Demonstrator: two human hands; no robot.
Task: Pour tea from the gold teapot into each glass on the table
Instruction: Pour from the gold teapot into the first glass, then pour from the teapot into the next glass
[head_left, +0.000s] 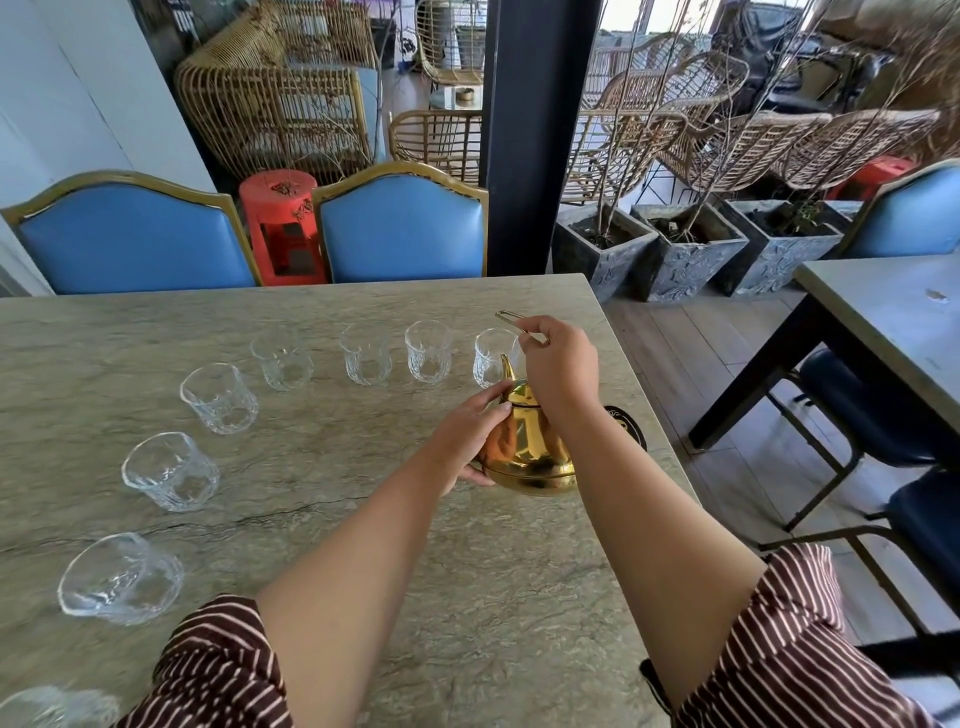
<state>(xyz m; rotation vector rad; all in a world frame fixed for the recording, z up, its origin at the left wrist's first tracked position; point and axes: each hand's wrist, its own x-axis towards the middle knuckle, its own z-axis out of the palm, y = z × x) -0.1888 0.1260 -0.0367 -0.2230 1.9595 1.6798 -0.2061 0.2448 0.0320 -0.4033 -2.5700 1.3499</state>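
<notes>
A gold teapot (524, 447) stands on the stone-patterned table (363, 545) near its right edge, spout pointing away toward the far glasses. My right hand (558, 364) grips the thin wire handle raised above the pot. My left hand (467, 436) presses against the pot's left side, fingers near the lid. Several clear cut glasses curve from the far right (493, 358) along the back (366, 356) and down the left side (169, 470) to the near edge (119, 577). They look empty.
Two blue chairs (400, 228) stand behind the table, with a red stool (280, 223) between them. A dark round coaster (626, 421) lies right of the pot. A second table (893, 317) and dark chairs are to the right, across a strip of floor.
</notes>
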